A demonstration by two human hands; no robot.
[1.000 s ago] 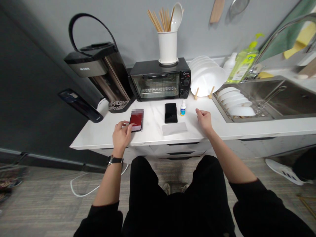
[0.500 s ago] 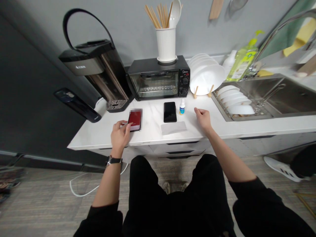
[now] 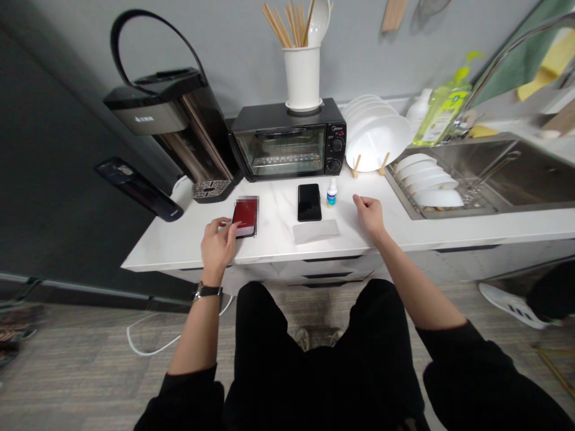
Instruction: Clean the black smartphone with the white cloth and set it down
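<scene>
Resting your left hand (image 3: 218,248) at the lower left corner of a small red book (image 3: 245,216), you keep the fingers half curled and pressed close together. Their tips touch the edge of the book, but I cannot tell if you really grip it or only touch it. The book lies flat on the white marble countertop (image 3: 171,246), just in front of the base of a black water dispenser (image 3: 177,129). A watch (image 3: 207,291) sits on your left wrist.

Your right hand (image 3: 371,216) is curled loosely, almost a fist, and it holds nothing. It is on or just above the countertop, I cannot tell which. Nearest to it are a small white bottle (image 3: 332,193) with a blue label and a folded white cloth (image 3: 315,231). A black smartphone (image 3: 309,202) lies face up between the two hands, behind the cloth.
</scene>
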